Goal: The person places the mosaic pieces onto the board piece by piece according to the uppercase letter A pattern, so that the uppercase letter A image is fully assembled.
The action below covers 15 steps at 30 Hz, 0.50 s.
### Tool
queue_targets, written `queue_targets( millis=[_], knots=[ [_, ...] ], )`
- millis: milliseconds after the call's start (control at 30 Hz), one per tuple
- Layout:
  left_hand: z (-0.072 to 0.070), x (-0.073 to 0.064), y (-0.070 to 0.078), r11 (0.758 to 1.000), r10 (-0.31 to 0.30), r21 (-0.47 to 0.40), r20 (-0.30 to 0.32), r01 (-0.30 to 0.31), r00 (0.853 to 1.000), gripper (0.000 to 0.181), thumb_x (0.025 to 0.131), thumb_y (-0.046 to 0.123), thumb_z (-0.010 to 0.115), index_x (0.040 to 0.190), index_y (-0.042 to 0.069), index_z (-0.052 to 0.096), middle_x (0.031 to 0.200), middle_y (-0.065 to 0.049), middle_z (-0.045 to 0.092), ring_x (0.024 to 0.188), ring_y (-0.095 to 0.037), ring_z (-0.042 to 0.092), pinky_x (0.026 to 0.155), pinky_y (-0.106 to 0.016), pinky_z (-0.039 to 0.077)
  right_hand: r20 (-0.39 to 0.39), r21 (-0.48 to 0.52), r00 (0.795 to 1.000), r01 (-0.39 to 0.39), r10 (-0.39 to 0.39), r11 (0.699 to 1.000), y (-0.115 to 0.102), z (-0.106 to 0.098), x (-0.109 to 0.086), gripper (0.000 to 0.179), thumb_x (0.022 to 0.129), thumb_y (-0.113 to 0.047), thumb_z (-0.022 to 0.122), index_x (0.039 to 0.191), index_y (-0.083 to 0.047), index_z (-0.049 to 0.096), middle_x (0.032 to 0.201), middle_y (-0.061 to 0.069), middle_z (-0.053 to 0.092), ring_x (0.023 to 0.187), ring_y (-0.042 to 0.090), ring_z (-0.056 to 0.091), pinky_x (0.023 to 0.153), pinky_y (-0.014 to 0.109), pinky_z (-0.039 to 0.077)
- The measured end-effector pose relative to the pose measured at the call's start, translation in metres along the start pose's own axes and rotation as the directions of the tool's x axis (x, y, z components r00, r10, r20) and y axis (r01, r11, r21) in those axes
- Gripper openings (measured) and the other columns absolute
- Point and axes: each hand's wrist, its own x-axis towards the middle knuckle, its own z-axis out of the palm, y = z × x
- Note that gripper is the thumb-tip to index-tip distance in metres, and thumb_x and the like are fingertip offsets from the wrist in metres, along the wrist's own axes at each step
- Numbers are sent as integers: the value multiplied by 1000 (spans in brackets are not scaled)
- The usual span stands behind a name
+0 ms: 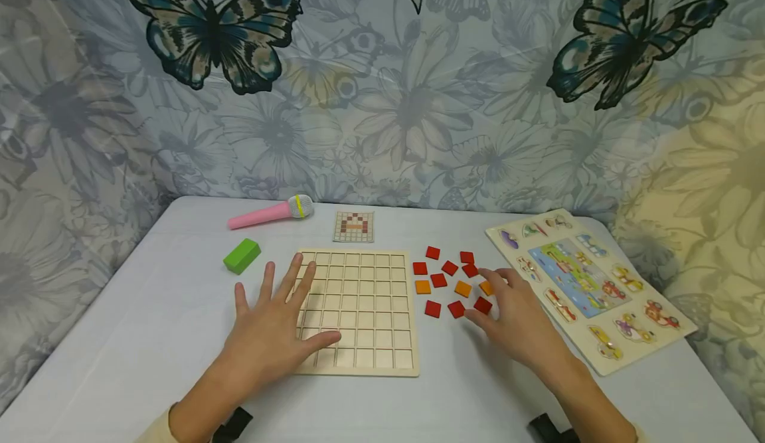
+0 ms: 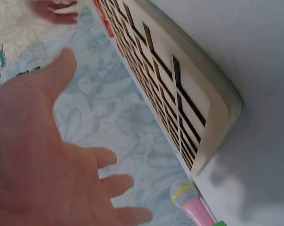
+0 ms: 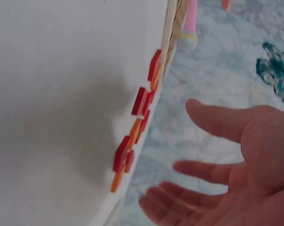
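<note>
A pale wooden grid board [image 1: 364, 310] lies flat in the middle of the white table. My left hand [image 1: 265, 333] is spread above its left side, palm down, and the left wrist view shows a gap between hand and board. Right of the board lie several loose square tiles, red tiles [image 1: 449, 267] and orange tiles [image 1: 462, 288]. Over the right part of these tiles hovers my right hand [image 1: 520, 317], thumb and fingers apart with nothing between them. In the right wrist view its fingers [image 3: 203, 172] look relaxed and clear of the tiles.
Behind the grid board lies a small card [image 1: 354, 227] with a coloured square pattern. A pink toy microphone [image 1: 263, 215] and a green block [image 1: 242, 257] are at the back left. A picture puzzle board [image 1: 633, 352] lies angled at the right, close to my right hand.
</note>
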Motion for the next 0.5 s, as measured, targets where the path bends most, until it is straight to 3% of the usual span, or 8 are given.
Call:
queue_targets(
  millis=[200,500],
  knots=[
    [-5,3,-14,997,42,-61,50,-38,998,113,84,75,69,168,18,20,176,-5,13,157,-53,15,113,-84,11,107,71,993,-54,46,996,16,-4,11,54,85,-28,86,128,-2,66,116,17,62,101,31,62,76,40,56],
    [-6,11,-34,997,66,-44,145,-61,987,122,78,75,74,169,18,17,176,-7,16,156,-55,18,109,-88,14,151,99,984,-112,96,989,26,0,17,47,82,-19,87,121,-1,68,108,11,65,94,24,61,75,35,55]
  ],
)
